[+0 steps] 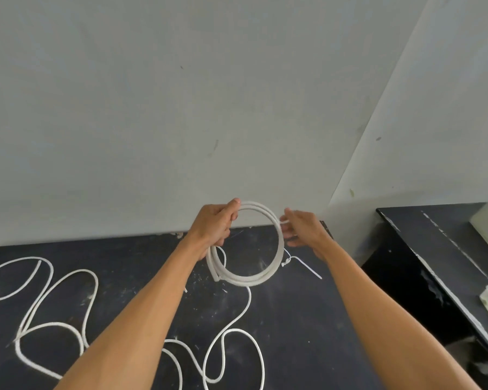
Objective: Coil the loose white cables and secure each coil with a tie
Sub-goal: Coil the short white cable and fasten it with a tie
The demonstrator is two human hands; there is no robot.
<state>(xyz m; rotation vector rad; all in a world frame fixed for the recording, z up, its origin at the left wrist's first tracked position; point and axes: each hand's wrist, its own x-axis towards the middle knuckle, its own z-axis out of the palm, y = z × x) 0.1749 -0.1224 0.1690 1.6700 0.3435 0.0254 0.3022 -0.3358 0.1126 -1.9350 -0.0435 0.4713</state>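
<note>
Your left hand (213, 223) is clenched round the upper-left side of a white coil (248, 278), thumb on top, holding it up in front of the wall and above the back edge of the dark tabletop (293, 319). Your right hand (303, 230) is at the coil's right side, fingers loosely curled; they seem to pinch the cable or its end there, but I can't tell how firmly.

Progress, as I read it: coil no. 1 looks wound, approx 2-3 turns, with 1 cut end showing at its lower left. No tie on it yet. A thin white tie (303, 266) lies on the tabletop just below and right of the coil, near your right hand, so that's prob the next thing to pick up.

Left to do: cinch this coil, then deal w/ the rest. A long loose cable (44, 294) sprawls in loops over the left of the tabletop, and more loops (238, 330) lie at the front centre. Can't tell if that's 1 length or 2, or whether the centre strand runs up into the coil.
</note>
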